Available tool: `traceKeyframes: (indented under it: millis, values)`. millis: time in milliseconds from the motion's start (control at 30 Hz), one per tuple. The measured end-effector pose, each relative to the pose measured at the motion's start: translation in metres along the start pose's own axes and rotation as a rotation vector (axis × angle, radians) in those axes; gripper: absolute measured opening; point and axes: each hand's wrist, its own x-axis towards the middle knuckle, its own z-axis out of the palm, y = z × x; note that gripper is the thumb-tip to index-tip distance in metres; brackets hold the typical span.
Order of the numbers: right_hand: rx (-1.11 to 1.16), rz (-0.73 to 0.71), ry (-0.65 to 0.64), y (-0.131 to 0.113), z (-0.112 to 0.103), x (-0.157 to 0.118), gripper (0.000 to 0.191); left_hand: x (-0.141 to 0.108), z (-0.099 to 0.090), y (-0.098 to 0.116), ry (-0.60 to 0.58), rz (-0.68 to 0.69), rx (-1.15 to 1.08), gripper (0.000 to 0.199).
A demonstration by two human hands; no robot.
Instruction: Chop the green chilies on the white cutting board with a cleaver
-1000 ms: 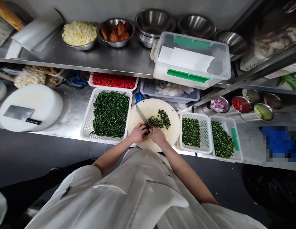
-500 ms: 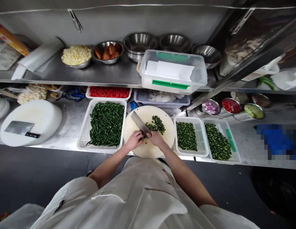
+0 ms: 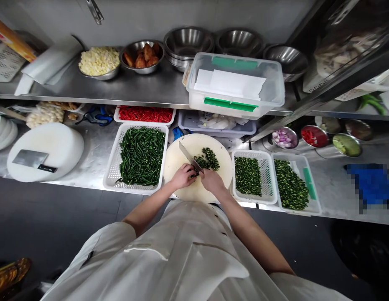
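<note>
While both hands sat together at the near middle of the round cutting board [image 3: 181, 156], I noted the left hand [image 3: 182, 176] curled closed, apparently on the cleaver's handle, though the handle itself was hidden. The cleaver [image 3: 189, 156] had its blade running from the hands up and to the left, toward the board's far-left rim. My right hand [image 3: 212, 181] lay just right of the blade, fingers bent narrow and pressed down at the near end of the green chillies [image 3: 207, 159]; what exactly they pinned I could not tell. That chopped heap lay beyond the hands, trailing toward the board's far-right part, so the right hand was nearer to it.

Bare board showed left of the blade and along the far rim. At the board's left edge stood the basket of whole chillies [image 3: 141, 155]; at its right edge, the basket of cut chillies [image 3: 248, 175], and past that a tray [image 3: 308, 198] with more. Both baskets sat close, leaving little sideways room. The counter's near edge ran just under my wrists.
</note>
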Motion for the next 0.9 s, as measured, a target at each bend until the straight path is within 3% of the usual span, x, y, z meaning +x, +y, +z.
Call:
traceKeyframes:
  millis: [167,300,467,600,900]
  values:
    - [0.002,0.063,-0.058,-0.002,0.005,0.002,0.04,0.001,0.0,-0.002,-0.044,0.043,0.002,0.018]
    - [0.001,0.01,-0.034,-0.003,0.008,0.001,0.04,-0.003,-0.002,-0.002,-0.024,0.065,0.005,0.022]
    - [-0.016,0.079,-0.039,-0.005,0.015,-0.004,0.04,-0.01,-0.003,0.0,-0.048,0.059,0.028,0.022]
    - [-0.018,0.017,-0.019,-0.007,0.014,-0.004,0.039,-0.015,-0.006,0.001,-0.048,0.058,0.041,0.022]
    - [-0.021,0.032,-0.061,-0.018,0.018,-0.009,0.041,-0.026,-0.012,0.003,-0.032,0.056,0.038,0.02]
